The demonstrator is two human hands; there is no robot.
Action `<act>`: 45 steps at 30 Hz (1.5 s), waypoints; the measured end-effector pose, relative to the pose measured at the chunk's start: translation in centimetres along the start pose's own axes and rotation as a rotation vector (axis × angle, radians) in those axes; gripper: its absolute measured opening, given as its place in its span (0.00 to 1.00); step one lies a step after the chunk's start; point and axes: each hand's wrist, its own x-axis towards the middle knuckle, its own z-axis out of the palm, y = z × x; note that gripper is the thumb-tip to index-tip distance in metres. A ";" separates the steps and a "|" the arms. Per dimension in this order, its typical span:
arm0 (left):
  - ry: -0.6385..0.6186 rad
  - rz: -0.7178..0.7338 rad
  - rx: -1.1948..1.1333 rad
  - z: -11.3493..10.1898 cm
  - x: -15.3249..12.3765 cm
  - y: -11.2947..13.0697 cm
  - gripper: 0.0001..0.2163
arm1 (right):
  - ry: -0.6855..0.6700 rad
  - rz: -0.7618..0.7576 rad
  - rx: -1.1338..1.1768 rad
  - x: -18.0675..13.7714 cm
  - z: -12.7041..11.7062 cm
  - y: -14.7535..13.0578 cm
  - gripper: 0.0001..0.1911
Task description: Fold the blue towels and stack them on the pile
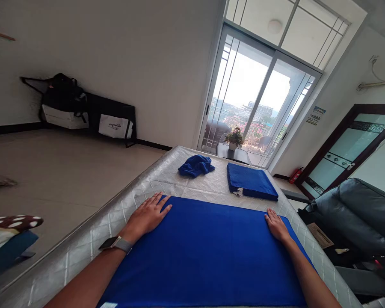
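Silvery cover (165, 177), left hand (147, 216), right hand (276, 225), flat at blue cloth (218, 250) edges, fingers (154, 200) outstretched

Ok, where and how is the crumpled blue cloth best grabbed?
Probably by pinching the raised, bunched middle of the crumpled blue cloth, coming down from above: it lies in loose folds on the silver quilted surface, with nothing on top. The left hand, at the far left corner of the spread blue cloth, is nearer.
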 end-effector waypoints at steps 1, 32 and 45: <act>-0.002 0.008 0.013 0.0 0.0 0.0 0.29 | 0.002 0.010 0.000 0.2 0.0 1.0 0.34; 0.024 0.006 0.004 -0.6 -0.1 0.7 0.29 | 0.145 0.022 -0.153 -1.9 -4.3 -5.1 0.32; 0.059 0.029 -0.038 -0.8 -0.2 0.6 0.26 | 0.028 -0.763 0.345 -17.3 -4.5 -37.0 0.36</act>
